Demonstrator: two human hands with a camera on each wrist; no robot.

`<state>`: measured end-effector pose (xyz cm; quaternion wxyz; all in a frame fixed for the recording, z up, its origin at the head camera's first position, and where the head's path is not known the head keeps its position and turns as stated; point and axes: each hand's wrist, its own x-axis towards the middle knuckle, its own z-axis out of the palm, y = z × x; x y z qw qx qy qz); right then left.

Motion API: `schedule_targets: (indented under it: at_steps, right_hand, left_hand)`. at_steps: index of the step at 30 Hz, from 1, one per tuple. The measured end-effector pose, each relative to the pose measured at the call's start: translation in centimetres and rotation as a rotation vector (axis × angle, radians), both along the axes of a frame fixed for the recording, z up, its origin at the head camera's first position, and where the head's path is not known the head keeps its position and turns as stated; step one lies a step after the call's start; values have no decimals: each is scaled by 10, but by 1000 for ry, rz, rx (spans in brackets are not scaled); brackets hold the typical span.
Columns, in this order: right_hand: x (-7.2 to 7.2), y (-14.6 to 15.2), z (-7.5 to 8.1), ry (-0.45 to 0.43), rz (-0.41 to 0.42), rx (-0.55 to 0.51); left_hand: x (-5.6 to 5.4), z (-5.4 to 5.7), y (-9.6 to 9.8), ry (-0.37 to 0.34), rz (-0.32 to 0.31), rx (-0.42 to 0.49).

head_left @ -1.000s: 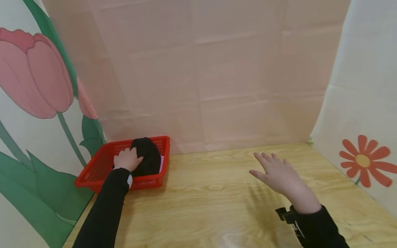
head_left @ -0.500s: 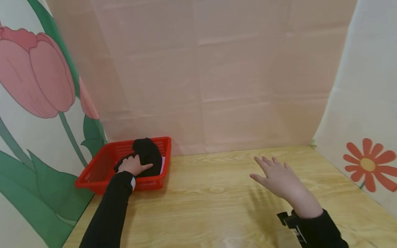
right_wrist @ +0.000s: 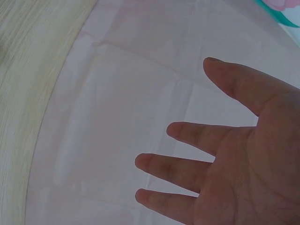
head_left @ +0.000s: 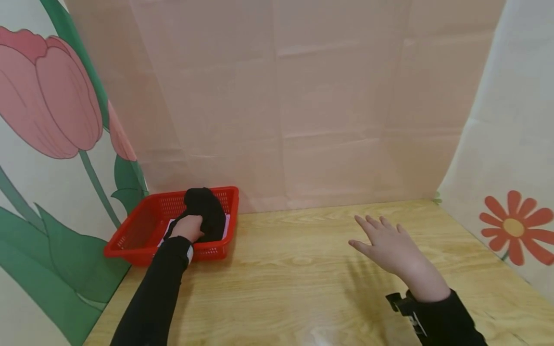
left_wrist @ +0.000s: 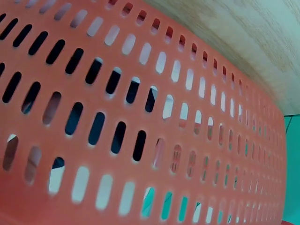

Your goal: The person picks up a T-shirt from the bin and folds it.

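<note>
At the left of the head view a red plastic basket (head_left: pixel 147 198) with slotted walls stands on the table. Inside it lies a bunched black cloth (head_left: pixel 207 211), on top of something pale pink and flat (head_left: pixel 227 225). My left hand (head_left: pixel 189 228) reaches over the front rim and grips the near left part of the cloth, thumb bent in and the other fingers hidden. In the left wrist view the basket wall (left_wrist: pixel 154 122) fills most of the picture, with dark cloth showing through its slots. My right hand (head_left: pixel 391 245) hovers over the table, fingers spread, holding nothing.
The light wooden tabletop (head_left: pixel 277 288) runs back to a pinkish sheet (head_left: pixel 303 120) hung behind it. Panels with a painted tulip (head_left: pixel 65 96) on the left and a red flower (head_left: pixel 512 228) on the right border the sides.
My left hand has moved slightly right and down into the basket, its thumb drawing in. The cloth's left edge has shifted, baring some of the pale layer. My right hand stays nearly still.
</note>
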<state>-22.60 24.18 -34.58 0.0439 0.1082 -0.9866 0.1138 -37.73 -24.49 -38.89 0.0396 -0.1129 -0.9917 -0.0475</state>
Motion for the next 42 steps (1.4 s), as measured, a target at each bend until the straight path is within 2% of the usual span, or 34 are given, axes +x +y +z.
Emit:
schedule_targets:
  at_steps: [6, 14, 20, 26, 30, 33, 38, 42]
  right_hand:
    - [1, -1, 4, 8, 3, 11]
    - [2, -6, 3, 12, 6, 17]
    - [4, -14, 4, 14, 19, 16]
    - [7, -17, 2, 27, 31, 25]
    - [9, -20, 1, 32, 52, 17]
    - [11, -20, 3, 30, 53, 11]
    - [10, -17, 7, 40, 52, 27]
    - [10, -16, 10, 36, 57, 31]
  left_hand:
    - [3, 2, 1, 88, -16, 28]
    - [15, 11, -8, 137, 63, 64]
    - [23, 21, -22, 189, 156, 137]
    - [32, 36, -26, 260, 218, 250]
    - [37, 44, -28, 344, 219, 319]
    - [36, 53, -24, 395, 203, 377]
    - [29, 76, -11, 440, 179, 433]
    - [26, 96, -2, 492, 186, 447]
